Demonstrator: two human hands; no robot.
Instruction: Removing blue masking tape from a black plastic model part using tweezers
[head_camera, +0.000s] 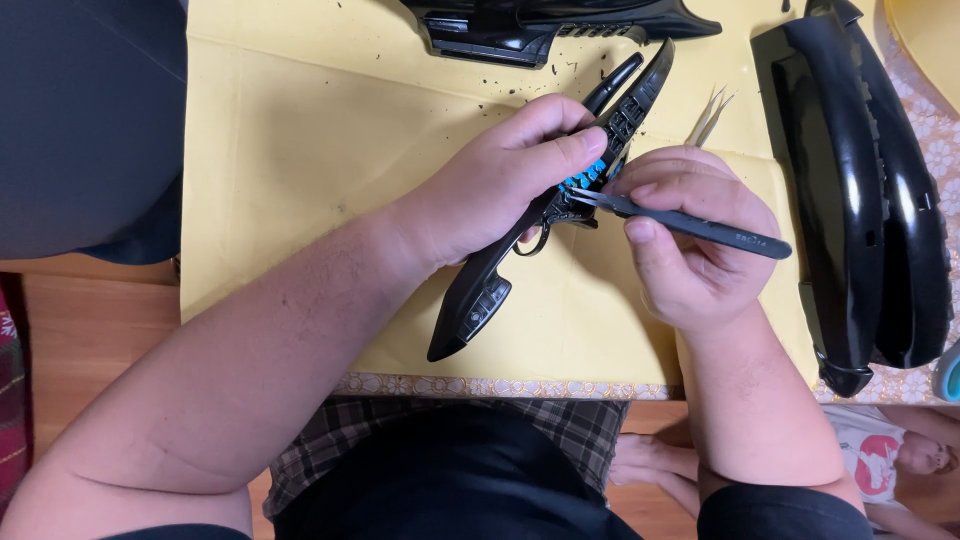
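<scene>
A yellow paper sheet (300, 150) covers a floral-edged table, with glossy black curved shells (850, 200) at right and another black part (540, 30) at the far edge. The left hand (500, 185) grips a long black plastic piece (480, 290), its long axis running from near-left to far-right, thumb beside small blue inserts (585, 175). The right hand (690, 240), just right of it, pinches dark tweezers (690, 226), tips touching the piece near the blue inserts.
</scene>
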